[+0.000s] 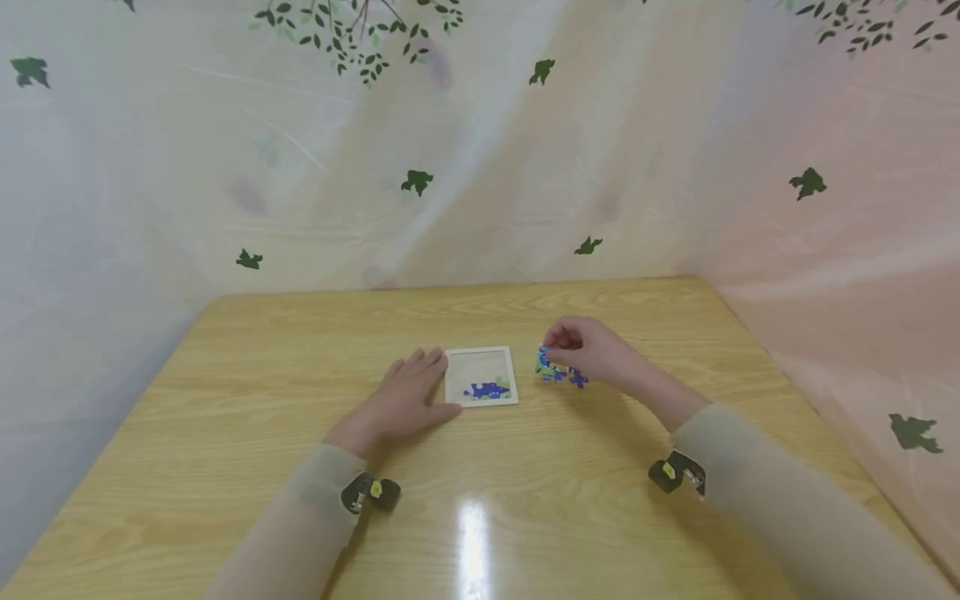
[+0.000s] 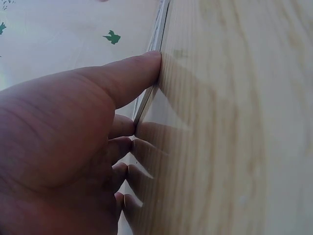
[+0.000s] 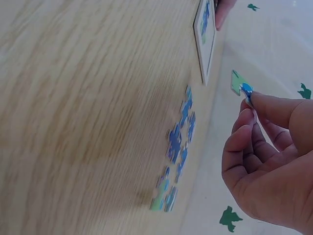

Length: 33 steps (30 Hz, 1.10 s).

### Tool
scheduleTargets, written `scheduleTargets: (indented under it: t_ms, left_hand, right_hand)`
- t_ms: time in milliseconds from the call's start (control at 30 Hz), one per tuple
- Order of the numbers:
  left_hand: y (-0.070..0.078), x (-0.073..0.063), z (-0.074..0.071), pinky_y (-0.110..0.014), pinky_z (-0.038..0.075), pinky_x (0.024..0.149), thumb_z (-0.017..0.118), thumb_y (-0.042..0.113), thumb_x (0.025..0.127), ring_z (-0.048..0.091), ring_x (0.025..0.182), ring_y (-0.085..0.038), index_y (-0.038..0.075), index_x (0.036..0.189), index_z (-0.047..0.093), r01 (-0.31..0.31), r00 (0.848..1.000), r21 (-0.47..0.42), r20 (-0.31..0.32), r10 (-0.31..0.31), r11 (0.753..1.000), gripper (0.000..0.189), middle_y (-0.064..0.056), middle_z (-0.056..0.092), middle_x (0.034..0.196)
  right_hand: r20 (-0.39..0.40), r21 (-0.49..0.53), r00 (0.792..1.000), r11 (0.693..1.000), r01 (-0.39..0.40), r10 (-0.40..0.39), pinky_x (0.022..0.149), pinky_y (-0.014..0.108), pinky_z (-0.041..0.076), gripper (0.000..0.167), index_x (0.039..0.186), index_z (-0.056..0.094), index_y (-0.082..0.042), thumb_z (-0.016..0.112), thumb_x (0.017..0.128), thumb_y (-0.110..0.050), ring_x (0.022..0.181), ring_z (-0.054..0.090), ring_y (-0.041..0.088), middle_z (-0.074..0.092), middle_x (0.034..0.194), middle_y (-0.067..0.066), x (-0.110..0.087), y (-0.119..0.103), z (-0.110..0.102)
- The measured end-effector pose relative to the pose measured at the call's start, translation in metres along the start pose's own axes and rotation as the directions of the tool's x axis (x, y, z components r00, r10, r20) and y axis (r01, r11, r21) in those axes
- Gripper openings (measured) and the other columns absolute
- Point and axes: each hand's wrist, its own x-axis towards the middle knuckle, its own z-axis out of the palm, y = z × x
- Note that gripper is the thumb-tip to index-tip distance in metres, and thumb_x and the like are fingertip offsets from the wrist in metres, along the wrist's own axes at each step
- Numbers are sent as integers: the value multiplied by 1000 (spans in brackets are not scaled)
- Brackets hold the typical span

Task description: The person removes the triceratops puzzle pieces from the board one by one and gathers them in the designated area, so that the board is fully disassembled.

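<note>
My right hand (image 1: 596, 350) pinches a green and blue jigsaw piece (image 3: 238, 83) between thumb and fingertips, held above the table in the right wrist view. Under and beside that hand lie several loose blue, purple and green jigsaw pieces (image 3: 175, 143). To their left is a square white-framed puzzle tray (image 1: 513, 375). Joined purple and green pieces (image 1: 491, 391) fill part of its lower right, while the rest shows a pale base. My left hand (image 1: 408, 396) lies at the tray's left side, fingers extended along the edge and thumb (image 2: 139, 73) against the near edge.
A wood-grain table (image 1: 300, 333) carries everything. Behind it and at both sides hangs a pale curtain (image 1: 480, 167) printed with green leaves. Each wrist bears a small black camera (image 1: 371, 492), strapped over a light sleeve.
</note>
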Motion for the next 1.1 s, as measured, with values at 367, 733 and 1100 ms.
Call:
scheduleTargets:
  t_ms: [367,733,1100]
  left_hand:
    - [-5,1,2,-61,3,135,64,54,109,7,168,-43,-2,173,26,-28,1000,9,-2,28,1000,93,-21,14,182]
    - [0,2,-1,-59,1,135,63,54,109,6,169,-43,-2,173,24,-8,1000,16,14,8,1000,93,-21,13,182]
    - [-19,12,13,-58,-1,136,66,58,106,5,169,-39,2,174,25,-13,1000,-35,-21,12,999,97,-16,13,183]
  right_hand:
    - [60,-20,997,999,-41,42,82,35,54,10,114,72,-4,75,106,-9,96,61,23,70,104,8,-15,14,-5]
    - [86,-4,995,999,-54,54,76,30,53,11,111,73,-3,78,103,-8,91,60,22,71,100,6,-20,18,6]
    - [32,-156,999,988,2,3,81,35,53,9,101,71,-8,80,100,-5,89,62,18,70,94,2,-18,18,16]
